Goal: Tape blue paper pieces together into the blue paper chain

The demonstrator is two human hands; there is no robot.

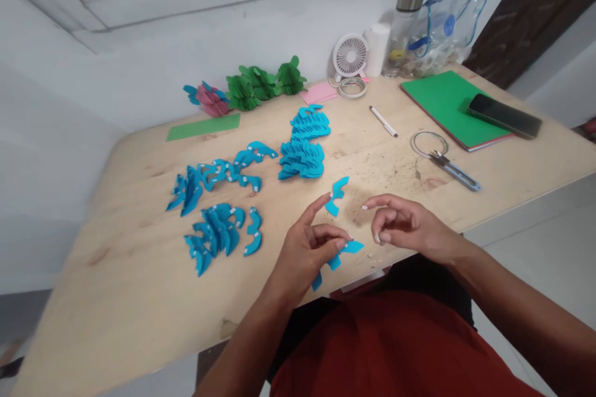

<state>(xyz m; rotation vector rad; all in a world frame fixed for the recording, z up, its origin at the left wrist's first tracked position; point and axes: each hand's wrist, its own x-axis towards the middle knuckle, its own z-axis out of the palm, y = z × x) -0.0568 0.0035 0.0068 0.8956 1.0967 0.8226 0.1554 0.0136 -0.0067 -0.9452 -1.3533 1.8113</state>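
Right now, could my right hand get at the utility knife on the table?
Probably yes: the utility knife lies on the table just beyond your right hand, and nothing seems to stand between them.

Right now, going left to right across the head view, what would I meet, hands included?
Lower-left blue pieces, left hand, right hand, phone. Things overlapping these sideways are left out.
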